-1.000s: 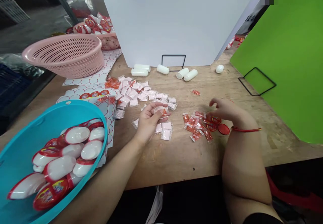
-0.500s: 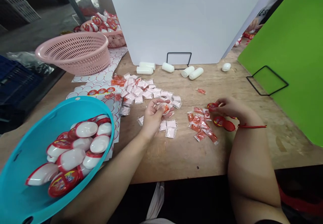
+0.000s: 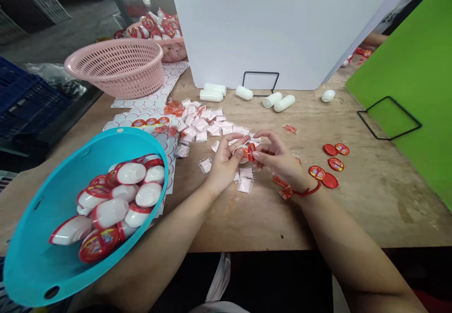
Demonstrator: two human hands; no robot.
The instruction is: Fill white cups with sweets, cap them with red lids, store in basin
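Note:
My left hand is closed around a white plastic cup with something orange-red inside. My right hand pinches a round red lid on edge at the cup's mouth; I cannot tell whether the two touch. Around the hands lie small pale pink packets. Red packets lie partly hidden beneath my right wrist. Several round red lids rest on the wood to the right.
A blue basket of filled white-and-red containers stands at left. Behind it are a pink basket and printed sheets. White cups lie before a white divider. A green divider stands right; a person's arm shows beyond.
My right hand has moved left from the lids with a red lid, up to the cup in my left hand. The whole view has shifted slightly.

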